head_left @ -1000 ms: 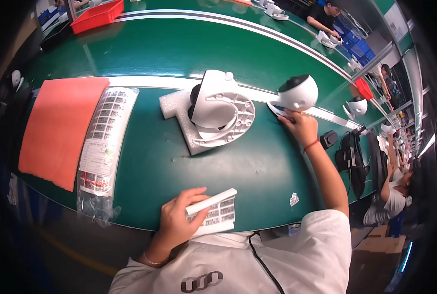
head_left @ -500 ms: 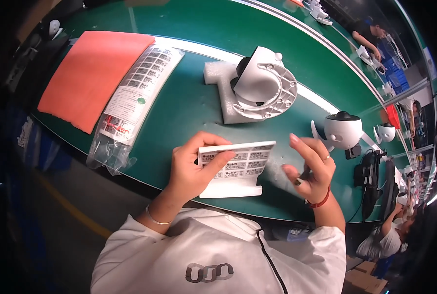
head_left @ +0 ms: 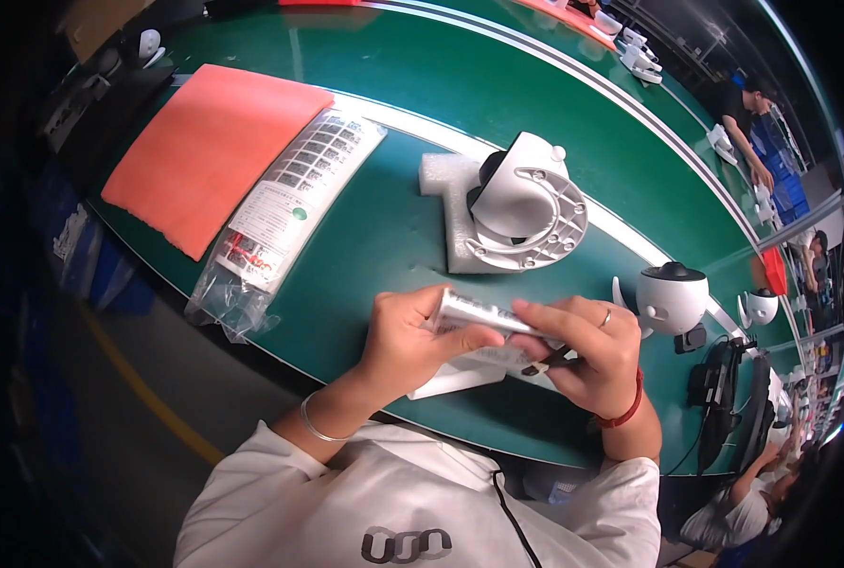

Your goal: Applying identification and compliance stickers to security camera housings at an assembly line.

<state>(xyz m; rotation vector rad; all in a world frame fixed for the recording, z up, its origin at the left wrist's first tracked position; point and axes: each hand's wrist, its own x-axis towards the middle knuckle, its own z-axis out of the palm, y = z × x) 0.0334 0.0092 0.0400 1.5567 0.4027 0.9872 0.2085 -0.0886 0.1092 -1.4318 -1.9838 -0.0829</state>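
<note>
Over the table's near edge, a sheet of printed labels [head_left: 474, 312] is bent over, its upper fold catching the light. My left hand [head_left: 398, 341] is closed on the sheet's left side, thumb across the front. At the right end, my right hand [head_left: 592, 346] pinches the sheet between its fingers. A small dark item [head_left: 556, 359] shows by the right fingertips; its kind is unclear. The white lower part of the sheet [head_left: 455, 378] hangs below my hands. Beyond them, a white camera-like device with a ribbed ring base [head_left: 526, 204] rests on a white foam block [head_left: 458, 232].
Left on the green table [head_left: 365, 256] lie an orange foam sheet [head_left: 213, 156] and a clear bag of label sheets [head_left: 294, 189]. A round white device [head_left: 673, 298] stands at right, near black parts [head_left: 715, 383]. Co-workers [head_left: 748, 123] sit along the line.
My right hand has moved left onto the label sheet and closed on it. The sheet now bends over and tilts, hiding most of its printed face. The whole view has shifted slightly.
</note>
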